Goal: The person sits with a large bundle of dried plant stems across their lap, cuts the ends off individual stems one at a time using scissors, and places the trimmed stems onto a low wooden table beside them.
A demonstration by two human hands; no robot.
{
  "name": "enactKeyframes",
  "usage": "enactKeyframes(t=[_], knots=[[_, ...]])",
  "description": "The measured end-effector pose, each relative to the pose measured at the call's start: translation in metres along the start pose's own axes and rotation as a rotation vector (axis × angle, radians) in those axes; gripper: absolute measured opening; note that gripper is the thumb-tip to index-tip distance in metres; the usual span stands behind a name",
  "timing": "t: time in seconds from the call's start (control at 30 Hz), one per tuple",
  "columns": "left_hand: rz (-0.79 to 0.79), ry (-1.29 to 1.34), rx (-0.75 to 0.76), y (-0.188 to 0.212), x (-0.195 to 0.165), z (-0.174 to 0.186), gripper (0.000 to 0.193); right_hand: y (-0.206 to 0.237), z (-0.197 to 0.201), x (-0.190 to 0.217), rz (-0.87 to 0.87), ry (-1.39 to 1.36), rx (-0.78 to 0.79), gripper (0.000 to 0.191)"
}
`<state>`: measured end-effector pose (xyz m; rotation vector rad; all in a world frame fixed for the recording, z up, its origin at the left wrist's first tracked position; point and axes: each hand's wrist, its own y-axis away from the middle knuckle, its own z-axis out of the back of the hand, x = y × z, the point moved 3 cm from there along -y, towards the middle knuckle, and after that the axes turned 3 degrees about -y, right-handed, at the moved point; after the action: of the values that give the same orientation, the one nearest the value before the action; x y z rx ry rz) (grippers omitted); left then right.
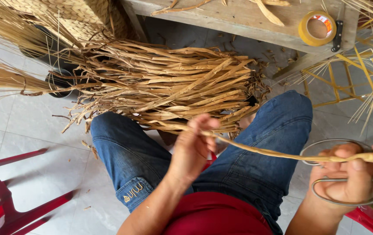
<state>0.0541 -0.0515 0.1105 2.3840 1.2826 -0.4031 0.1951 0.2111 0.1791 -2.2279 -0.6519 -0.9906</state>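
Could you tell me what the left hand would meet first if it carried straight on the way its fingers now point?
Probably the bundle of dried straw strips lying just beyond the left hand, whose fingers pinch one long strip; depth is unclear.

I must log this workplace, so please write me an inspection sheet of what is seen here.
Surface: pale tiled floor, dry bits scattered on it.
Job's things: dried strand stretched between both hands; bundle of dried strips across the knees.
Clutter: tape roll on the wooden bench; yellow frame under it.
Hands: left hand pinches the strand; right hand holds the strand and scissors, fingers through the loops.
Cables: nothing seen.
Surroundings: red stool, woven basket, dark pots.
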Motion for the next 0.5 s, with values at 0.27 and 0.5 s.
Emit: enactKeyframes(t=[0.27,0.5], knots=[[-0.293,-0.148,-0.183,0.005,-0.076,0.021,0.038,-0.02,0.062,-0.008,-0.009,0.14,-0.143,0.029],[-0.427,-0.367,-0.311,0.01,-0.103,0.023,0.04,-0.043,0.068,-0.004,-0.065,0.428,-0.192,0.029]])
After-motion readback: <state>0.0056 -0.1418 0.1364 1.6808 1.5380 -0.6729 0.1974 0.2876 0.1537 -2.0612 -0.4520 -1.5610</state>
